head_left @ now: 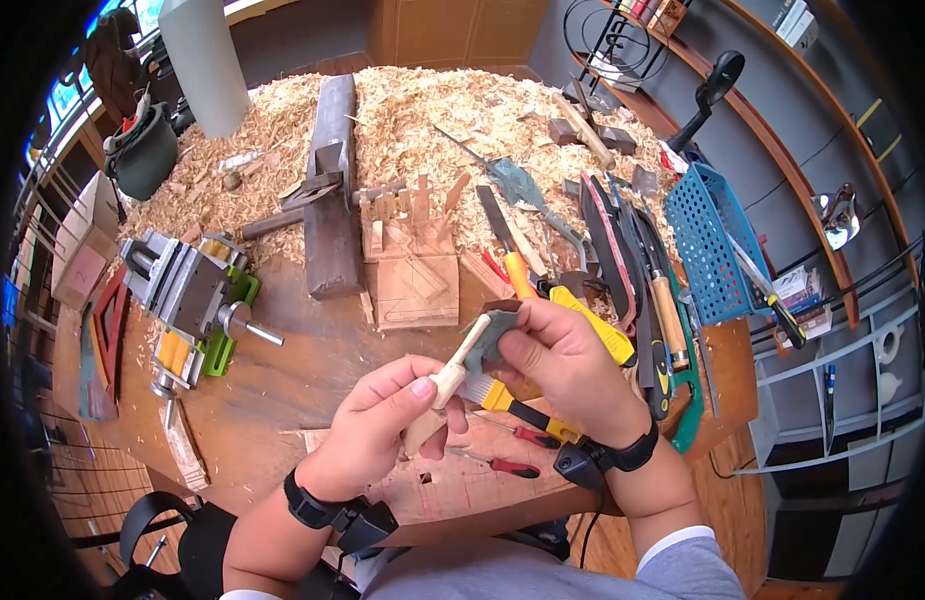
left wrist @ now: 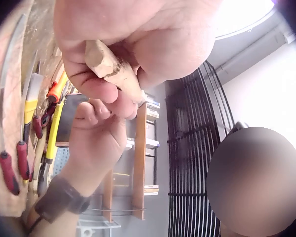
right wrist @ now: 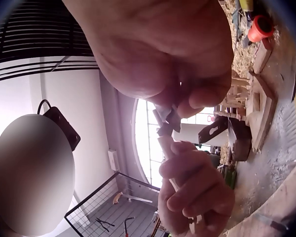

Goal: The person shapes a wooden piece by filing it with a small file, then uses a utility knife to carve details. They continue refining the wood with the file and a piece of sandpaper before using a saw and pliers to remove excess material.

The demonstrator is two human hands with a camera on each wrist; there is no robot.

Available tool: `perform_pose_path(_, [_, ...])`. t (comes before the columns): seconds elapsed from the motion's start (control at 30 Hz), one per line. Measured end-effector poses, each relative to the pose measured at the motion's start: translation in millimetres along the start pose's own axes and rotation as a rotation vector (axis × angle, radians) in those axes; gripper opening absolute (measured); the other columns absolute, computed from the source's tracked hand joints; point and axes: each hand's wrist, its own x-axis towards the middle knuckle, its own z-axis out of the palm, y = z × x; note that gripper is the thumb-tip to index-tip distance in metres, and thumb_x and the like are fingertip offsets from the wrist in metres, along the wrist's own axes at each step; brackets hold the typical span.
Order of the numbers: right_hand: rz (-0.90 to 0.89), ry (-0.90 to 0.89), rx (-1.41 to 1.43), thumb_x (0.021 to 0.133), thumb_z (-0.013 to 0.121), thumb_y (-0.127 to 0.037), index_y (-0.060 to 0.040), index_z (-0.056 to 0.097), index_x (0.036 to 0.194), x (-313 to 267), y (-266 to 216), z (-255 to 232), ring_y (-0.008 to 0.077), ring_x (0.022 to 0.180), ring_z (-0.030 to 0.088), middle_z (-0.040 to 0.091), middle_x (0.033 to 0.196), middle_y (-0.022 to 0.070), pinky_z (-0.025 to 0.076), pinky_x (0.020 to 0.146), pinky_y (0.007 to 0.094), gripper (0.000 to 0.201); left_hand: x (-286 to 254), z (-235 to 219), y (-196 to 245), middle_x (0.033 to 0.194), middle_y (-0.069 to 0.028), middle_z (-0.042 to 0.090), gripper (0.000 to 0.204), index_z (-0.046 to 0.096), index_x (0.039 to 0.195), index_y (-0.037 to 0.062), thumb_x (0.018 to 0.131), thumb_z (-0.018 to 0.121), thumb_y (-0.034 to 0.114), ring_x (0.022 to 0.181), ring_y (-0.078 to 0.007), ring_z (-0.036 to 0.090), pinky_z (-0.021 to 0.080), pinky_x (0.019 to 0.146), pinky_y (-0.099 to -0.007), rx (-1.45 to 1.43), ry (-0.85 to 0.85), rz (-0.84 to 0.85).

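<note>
A pale carved wooden piece [head_left: 448, 384] with a thin stem and a thicker lower end is gripped by my left hand [head_left: 382, 415], thumb lying along it. In the left wrist view, the thick end of the carved piece [left wrist: 119, 74] pokes out between the fingers. My right hand [head_left: 572, 365] pinches a bent scrap of grey-green sandpaper [head_left: 492, 338] against the stem's upper part. From the right wrist, a dark edge of the sandpaper [right wrist: 171, 121] shows below the fingertips; the palm hides the rest.
Below the hands lie a yellow brush [head_left: 492, 393] and red-handled tools [head_left: 512, 467]. A steel vise [head_left: 187, 290] stands left, near a wooden plane [head_left: 332, 190]. Shavings [head_left: 412, 105] cover the table's far side. Saws, files and a blue basket [head_left: 717, 240] sit at right.
</note>
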Motion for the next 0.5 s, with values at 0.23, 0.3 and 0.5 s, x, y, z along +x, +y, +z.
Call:
perform_pose_path(0.23, [0.033,0.038,-0.027,0.102,0.056,-0.008,0.0029,0.061,0.119,1.2,5.5,-0.4,0.0096,0.102,0.062,0.068,0.108,0.0033,0.052,0.092,0.0275,0.021,-0.5,4.3,0.9,0.087,-0.0125,0.065,0.03,0.057,0.115,0.0002,0.104,0.049,0.027,0.069,-0.0165,0.061,0.051,0.06,-0.0273,-0.02,0.014,0.045])
perform_pose_path(0.3, [0.032,0.025,-0.103,0.103,0.056,-0.009,0.0031,0.061,0.12,0.3,3.7,-0.7,0.0117,0.104,0.063,0.068,0.11,0.0047,0.053,0.094,0.0291,0.023,-0.8,5.2,1.1,0.082,-0.0134,0.064,0.031,0.058,0.11,0.0001,0.103,0.049,0.029,0.066,-0.0188,0.061,0.051,0.058,-0.0283,-0.006,0.055,0.074])
perform_pose_path(0.5, [0.03,-0.078,-0.082,0.102,0.054,-0.006,0.0025,0.061,0.125,-3.3,-1.2,2.1,0.0092,0.105,0.061,0.067,0.112,0.004,0.051,0.093,0.0271,0.026,-1.4,4.9,2.3,0.082,-0.014,0.064,0.031,0.057,0.109,0.0,0.103,0.049,0.029,0.065,-0.0192,0.06,0.05,0.059,-0.0289,0.122,0.065,-0.023])
